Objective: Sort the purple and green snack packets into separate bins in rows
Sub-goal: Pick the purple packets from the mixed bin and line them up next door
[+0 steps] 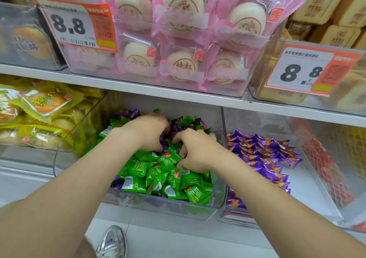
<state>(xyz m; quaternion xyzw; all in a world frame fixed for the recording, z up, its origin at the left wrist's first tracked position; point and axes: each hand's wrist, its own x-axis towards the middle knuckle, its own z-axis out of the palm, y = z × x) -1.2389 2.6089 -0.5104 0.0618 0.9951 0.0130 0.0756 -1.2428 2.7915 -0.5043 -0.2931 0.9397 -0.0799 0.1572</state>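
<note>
A clear middle bin (170, 208) on the lower shelf holds a heap of green packets (168, 180) at the front, mixed with purple packets (178, 126) at the back. Both hands reach into it. My left hand (148, 130) lies with its fingers curled down among the packets at the back; what they hold is hidden. My right hand (194, 150) has its fingers curled into the pile beside a green packet (170, 157). A second clear bin (297, 178) to the right holds purple packets (263, 152) laid in rows.
A bin of yellow pastry packs (39, 109) stands to the left, and a bin with red-patterned packs (326, 168) to the far right. The shelf above (178, 93) carries pink-wrapped buns and price tags. A silver shoe (111, 242) shows on the floor below.
</note>
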